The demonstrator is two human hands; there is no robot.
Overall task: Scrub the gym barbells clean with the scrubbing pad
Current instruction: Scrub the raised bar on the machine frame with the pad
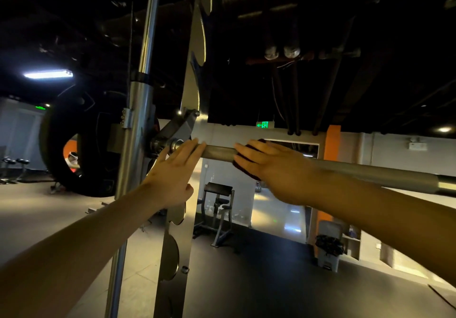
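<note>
A grey steel barbell (pixel 218 153) runs across the view at chest height, from the rack's carriage on the left out past the right edge. My left hand (pixel 176 172) lies with straight fingers on the bar next to the carriage. My right hand (pixel 269 167) presses a dark red scrubbing pad (pixel 243 167) around the bar a short way to the right, fingers curved over the pad. Most of the pad is hidden under that hand.
Two upright steel posts of the rack (pixel 138 132) stand just left of my hands. A large black weight plate (pixel 74 145) hangs on the bar's left end. Behind are a padded bench (pixel 218 209), a bin (pixel 329 251) and dark floor.
</note>
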